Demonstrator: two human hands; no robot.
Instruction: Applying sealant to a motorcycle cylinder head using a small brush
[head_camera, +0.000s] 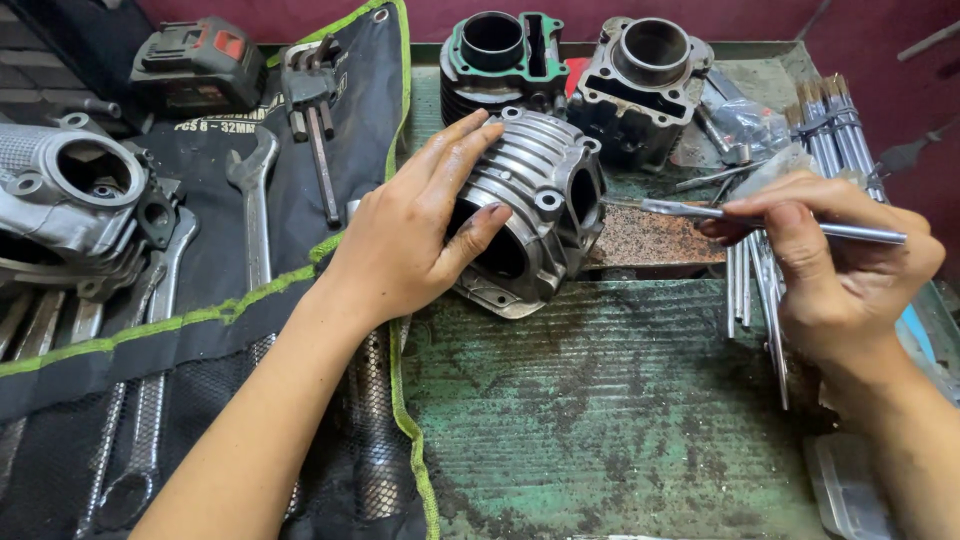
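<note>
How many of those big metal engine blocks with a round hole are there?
4: one under the left hand, two at the back, and one at the far left. More may be hidden.

Two bare forearms and hands are shown from above. The left hand (405, 235) is seen uncovered, with no glove, ring or watch; dark grease smudges are visible along its fingers (455, 150) and at the short-trimmed nails. The left forearm is seen bare to the frame edge, no sleeve being visible. The right hand (840, 270) is likewise ungloved and unadorned, with faint grime at its fingertips (718, 228). The right forearm is also shown without a sleeve, and the wrist is left bare.
</note>
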